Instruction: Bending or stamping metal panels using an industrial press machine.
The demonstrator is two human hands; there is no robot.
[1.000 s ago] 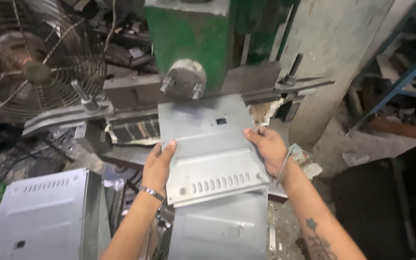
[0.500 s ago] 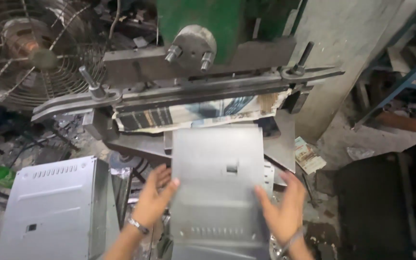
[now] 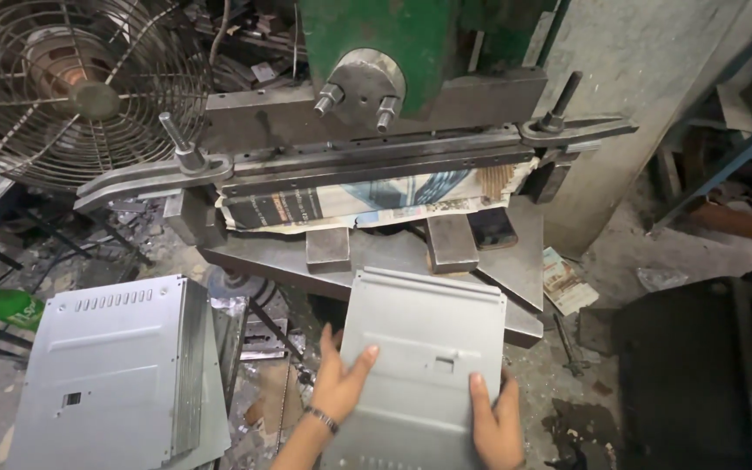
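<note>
You are holding one grey sheet-metal panel [image 3: 424, 365] with both hands, just in front of and below the press bed [image 3: 376, 257]. Your left hand [image 3: 339, 383] is gripping its left edge, thumb lying on top and fingers tucked underneath. Your right hand [image 3: 496, 418] is pressing on the lower right corner with the thumb on the face; its fingers are wrapping the edge and are partly out of view. The panel's near end is running off the bottom of the frame, so only the start of a row of slots is showing there. One small square cut-out is sitting near its middle.

One stack of similar slotted panels [image 3: 110, 374] is lying to your left; its sheets are too close together to count. Two steel blocks [image 3: 328, 248] are standing on the bed under the green press [image 3: 393, 43], with printed paper [image 3: 367, 200] wedged beneath the long clamp bar [image 3: 367, 161]. Two upright bolts are showing, one at each end of that bar. One wire-guarded fan [image 3: 80, 87] is sitting at upper left, cropped by the frame.
</note>
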